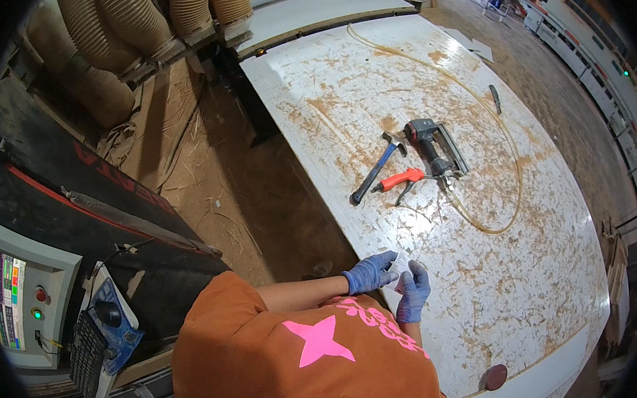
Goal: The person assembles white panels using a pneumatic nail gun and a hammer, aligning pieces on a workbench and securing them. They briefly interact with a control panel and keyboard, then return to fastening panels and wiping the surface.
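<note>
Paper slip (401, 263) is pinched in curled, nearly closed fingers of left hand (369, 273) and right hand (414, 293); hammer (377, 171) seen on desk (506, 288).

The only view is taken from the person's head, by the left one of two fisheye cameras worn side by side, and it looks steeply down and ahead over the brown shirt (239, 350), near enough for that cloth to fill much of the lower edge. The left hand (369, 272) and right hand (413, 292) sit just below and right of centre. Its sweep (wide enough to bow the edges of the white table (553, 255)) takes in a control screen (0, 301) at lower left, ribbed hoses (116, 11) at upper left and a long machine (597, 82) well off at upper right.
</note>
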